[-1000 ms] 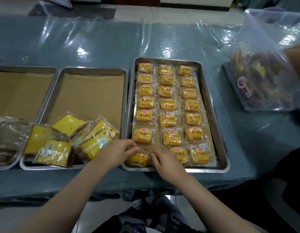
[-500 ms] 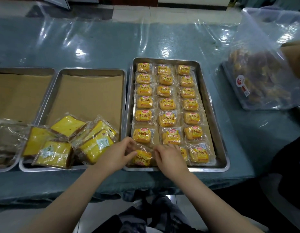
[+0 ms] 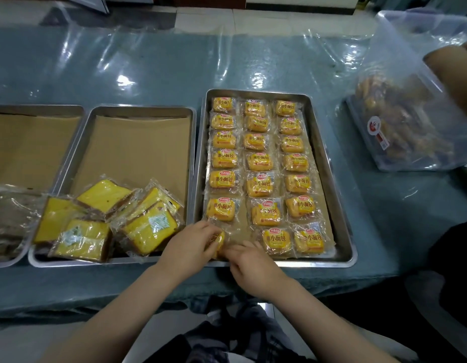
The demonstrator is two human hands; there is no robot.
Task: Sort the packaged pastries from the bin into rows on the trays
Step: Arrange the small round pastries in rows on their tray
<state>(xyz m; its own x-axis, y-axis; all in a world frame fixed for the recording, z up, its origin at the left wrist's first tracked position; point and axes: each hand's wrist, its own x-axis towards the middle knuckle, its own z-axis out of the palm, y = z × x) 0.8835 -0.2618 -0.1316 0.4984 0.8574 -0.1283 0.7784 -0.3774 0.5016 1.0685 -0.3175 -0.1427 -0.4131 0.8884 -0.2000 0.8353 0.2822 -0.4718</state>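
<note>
From the head view, both hands meet at the near left corner of the right tray [image 3: 329,163], a steel tray lined with brown paper and filled with small yellow bread packets [image 3: 258,161] set in three columns. The left hand [image 3: 186,247] has its fingers curled round one packet [image 3: 218,243], which stands tilted on edge just above the tray's near rim, in the open spot at the front of the left column. The right hand [image 3: 253,263] pinches the clear wrapper edge of that same packet from the other side, its fingertips touching the film. Just beside this tray to the left, the middle tray [image 3: 78,158] carries a loose heap of larger wrapped yellow cake slices [image 3: 109,221] at its near end, overlapping one another and lying at different angles, with bare brown paper behind them. A third tray [image 3: 36,108] at the far left edge holds a darker wrapped item, too blurred to name. All three trays rest on a blue-green surface [image 3: 148,69] covered with clear plastic film. At the far right stands a clear plastic bin [image 3: 415,61] with more pastries inside, and another person's hand [image 3: 452,61] is at its rim.
</note>
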